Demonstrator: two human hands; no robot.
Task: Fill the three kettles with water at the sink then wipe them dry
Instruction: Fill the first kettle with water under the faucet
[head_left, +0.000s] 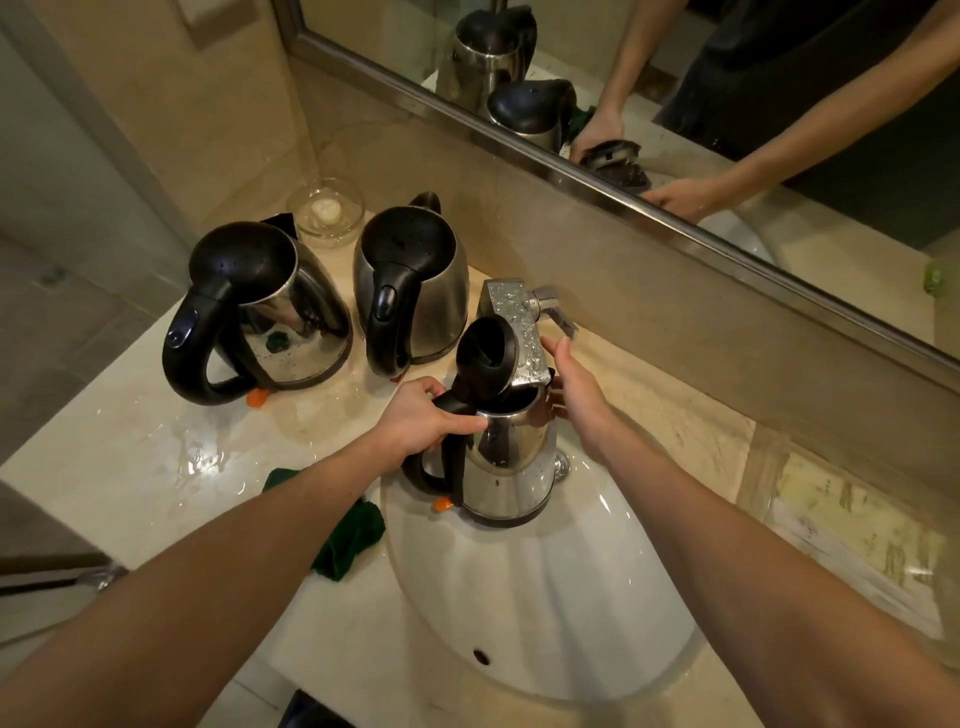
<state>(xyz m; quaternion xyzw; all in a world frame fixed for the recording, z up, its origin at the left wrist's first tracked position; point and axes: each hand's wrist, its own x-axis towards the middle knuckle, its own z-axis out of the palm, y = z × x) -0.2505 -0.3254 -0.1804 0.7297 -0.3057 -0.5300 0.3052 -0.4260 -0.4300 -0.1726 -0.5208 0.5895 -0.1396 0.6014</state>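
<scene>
A steel kettle (511, 467) with its black lid (485, 348) flipped open stands in the white sink (545, 613), its mouth under the wet chrome tap (519, 327). My left hand (421, 421) grips the kettle's black handle near the top. My right hand (571, 384) touches the kettle's far rim beside the spout, fingers mostly straight. Two more steel kettles with shut black lids stand on the counter: one at the far left (260, 312), one beside it (413, 291). A dark green cloth (345, 540) lies on the counter left of the sink.
The marble counter (156, 457) is wet with puddles left of the sink. A glass dish holding a candle (326, 212) sits behind the kettles. A mirror (675, 104) runs along the back wall. The tap's lever (558, 312) points right.
</scene>
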